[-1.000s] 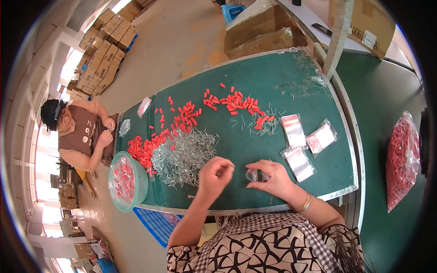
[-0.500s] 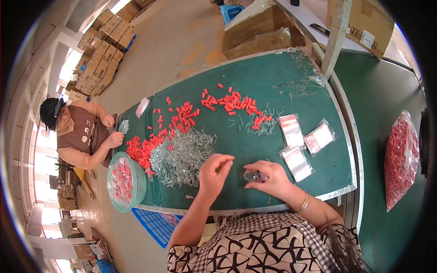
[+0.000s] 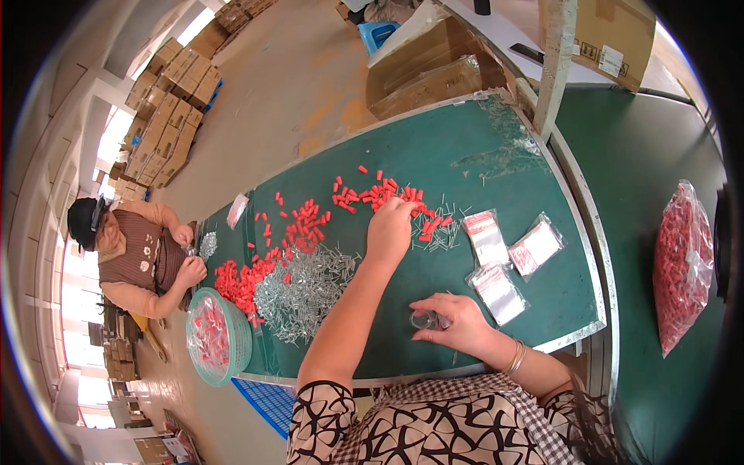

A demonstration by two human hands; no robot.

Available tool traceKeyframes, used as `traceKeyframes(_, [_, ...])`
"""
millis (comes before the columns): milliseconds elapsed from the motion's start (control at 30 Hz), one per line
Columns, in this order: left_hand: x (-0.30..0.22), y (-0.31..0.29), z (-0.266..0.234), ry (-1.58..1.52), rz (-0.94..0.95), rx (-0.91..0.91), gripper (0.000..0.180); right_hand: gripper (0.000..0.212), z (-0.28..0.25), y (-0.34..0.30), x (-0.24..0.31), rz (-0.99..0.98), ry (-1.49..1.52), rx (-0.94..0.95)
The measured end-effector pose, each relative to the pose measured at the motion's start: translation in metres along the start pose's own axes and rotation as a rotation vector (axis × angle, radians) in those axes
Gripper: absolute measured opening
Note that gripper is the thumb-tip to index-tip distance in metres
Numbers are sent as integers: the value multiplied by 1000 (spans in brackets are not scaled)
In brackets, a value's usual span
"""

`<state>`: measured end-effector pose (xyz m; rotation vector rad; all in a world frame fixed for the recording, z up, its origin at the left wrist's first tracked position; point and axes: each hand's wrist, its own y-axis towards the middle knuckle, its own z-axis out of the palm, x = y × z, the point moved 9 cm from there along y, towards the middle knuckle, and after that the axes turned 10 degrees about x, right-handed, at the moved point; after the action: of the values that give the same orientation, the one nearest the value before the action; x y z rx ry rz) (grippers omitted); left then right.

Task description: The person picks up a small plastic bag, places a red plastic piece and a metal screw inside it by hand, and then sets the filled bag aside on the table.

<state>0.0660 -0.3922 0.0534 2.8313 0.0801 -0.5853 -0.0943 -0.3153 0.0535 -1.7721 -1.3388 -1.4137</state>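
Note:
My left hand (image 3: pixel 390 232) reaches across the green table (image 3: pixel 333 159), fingers drawn together at the edge of the far pile of red plastic plugs (image 3: pixel 382 191). Whether a plug is between the fingertips is hidden. Nearer the front edge, my right hand (image 3: pixel 457 322) is closed on a small clear plastic bag (image 3: pixel 423 319), its round mouth spread and turned to the left. Loose silver screws (image 3: pixel 443 225) lie just right of the plugs. A large heap of screws (image 3: pixel 306 291) sits left of my left forearm, with more red plugs (image 3: pixel 240 283) beyond it.
Packs of flat clear bags (image 3: pixel 500 293) lie to the right. At the left stands a green basket (image 3: pixel 242 341) holding bagged red plugs. A co-worker (image 3: pixel 139 252) sits at the far left end. A big bag of red plugs (image 3: pixel 682 267) rests on another green surface.
My left hand has moved forward and slightly right, from beside the right hand to the far plugs. The right hand still holds the bag near the same spot.

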Motion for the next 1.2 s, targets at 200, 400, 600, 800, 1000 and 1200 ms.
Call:
traceKeyframes(200, [5,5,15,192,96,147,7,48,-5,0,2,-24,8,-46])
traceKeyframes(400, [-4,-38,-33,-369,-227,-9,12,53,-22,-4,-11,62,135,-154])
traceKeyframes(600, [-78,-94,-68,-323,38,172,18,51,-18,-2,-19,142,224,-161])
traceKeyframes(800, [-74,-89,-70,-388,43,109,17,50,-17,-5,-17,158,230,-155])
traceKeyframes(1000, [-29,-43,-24,-344,-113,66,16,52,-12,-3,-17,94,171,-166])
traceKeyframes(1200, [-24,-11,26,-43,-120,121,28,51,-16,-5,-16,85,170,-171])
